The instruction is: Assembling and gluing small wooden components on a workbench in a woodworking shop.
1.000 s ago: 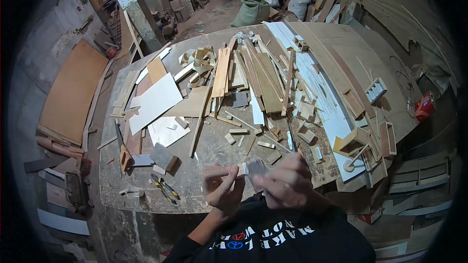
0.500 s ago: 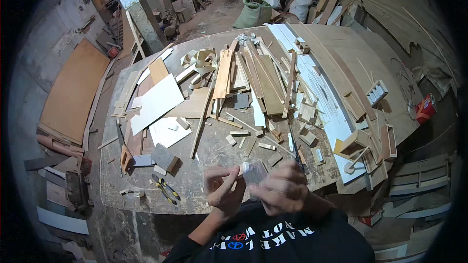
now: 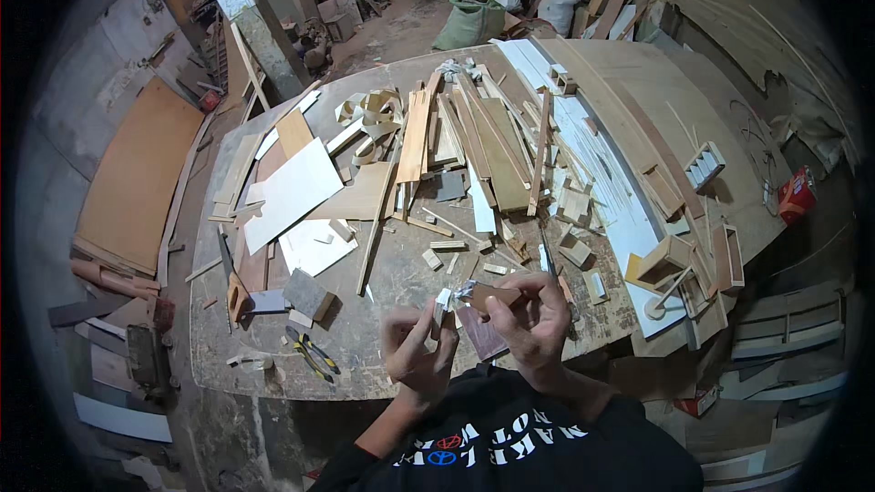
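Observation:
Above the near edge of the workbench, my left hand [image 3: 417,346] pinches a small pale block with a white end [image 3: 442,304] between thumb and fingers. Close to its right, my right hand [image 3: 530,321] grips a flat brown piece [image 3: 490,295]; a whitish, crumpled-looking bit shows at its left end, and its kind is unclear. The two held pieces are nearly end to end; whether they touch I cannot tell. Beneath them shows a flat reddish-brown piece [image 3: 481,333], partly hidden by my hands.
On the workbench [image 3: 355,364], yellow-black pliers [image 3: 312,353], a handsaw [image 3: 236,296] and a grey sanding block [image 3: 310,293] lie to the left. Wood strips [image 3: 416,137] and white panels [image 3: 296,191] cover the middle. Small wooden boxes [image 3: 663,260] stand right.
My right hand has turned and shifted slightly, so the brown piece in its fingers now shows. The reddish-brown piece underneath has come into view. My left hand keeps its pinch.

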Available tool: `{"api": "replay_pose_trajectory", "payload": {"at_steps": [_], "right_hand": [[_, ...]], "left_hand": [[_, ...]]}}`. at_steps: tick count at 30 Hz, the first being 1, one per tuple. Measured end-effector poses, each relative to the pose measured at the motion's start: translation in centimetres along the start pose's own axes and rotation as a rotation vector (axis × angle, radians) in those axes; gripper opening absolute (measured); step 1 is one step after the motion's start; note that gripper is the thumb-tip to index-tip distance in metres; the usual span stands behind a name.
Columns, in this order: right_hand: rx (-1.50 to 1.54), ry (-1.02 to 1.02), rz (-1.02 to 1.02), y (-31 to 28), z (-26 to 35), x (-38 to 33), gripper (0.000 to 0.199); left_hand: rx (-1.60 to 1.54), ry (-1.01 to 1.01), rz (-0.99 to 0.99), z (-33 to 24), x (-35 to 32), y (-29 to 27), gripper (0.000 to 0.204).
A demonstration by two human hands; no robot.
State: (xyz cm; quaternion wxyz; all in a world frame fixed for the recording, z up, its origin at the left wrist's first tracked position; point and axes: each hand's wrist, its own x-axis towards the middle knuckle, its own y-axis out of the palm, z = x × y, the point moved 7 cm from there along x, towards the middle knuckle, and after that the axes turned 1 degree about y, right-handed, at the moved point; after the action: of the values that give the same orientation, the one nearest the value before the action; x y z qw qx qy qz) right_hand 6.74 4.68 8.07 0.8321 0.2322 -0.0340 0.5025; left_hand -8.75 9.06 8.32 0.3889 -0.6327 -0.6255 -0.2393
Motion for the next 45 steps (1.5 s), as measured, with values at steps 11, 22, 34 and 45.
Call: {"api": "replay_pose_trajectory", "payload": {"at_steps": [11, 22, 34, 45], "right_hand": [[-0.067, -0.018, -0.002, 0.2, 0.1, 0.3, 0.021], [-0.106, -0.139, 0.091, 1.0, 1.0, 0.2, 0.023], [0.106, 0.185, -0.022, -0.5, 0.1, 1.2, 0.020], [0.158, 0.283, 0.007, 0.0, -1.2, 1.0, 0.022]], "left_hand": [[-0.052, -0.094, 0.027, 0.3, -0.3, 0.1, 0.031], [0.073, 0.024, 0.053, 0.5, -0.1, 0.2, 0.045], [-0.152, -0.160, 0.002, 1.5, -0.4, 0.2, 0.038], [-0.152, -0.238, -0.015, 1.7, -0.7, 0.2, 0.034]]}}
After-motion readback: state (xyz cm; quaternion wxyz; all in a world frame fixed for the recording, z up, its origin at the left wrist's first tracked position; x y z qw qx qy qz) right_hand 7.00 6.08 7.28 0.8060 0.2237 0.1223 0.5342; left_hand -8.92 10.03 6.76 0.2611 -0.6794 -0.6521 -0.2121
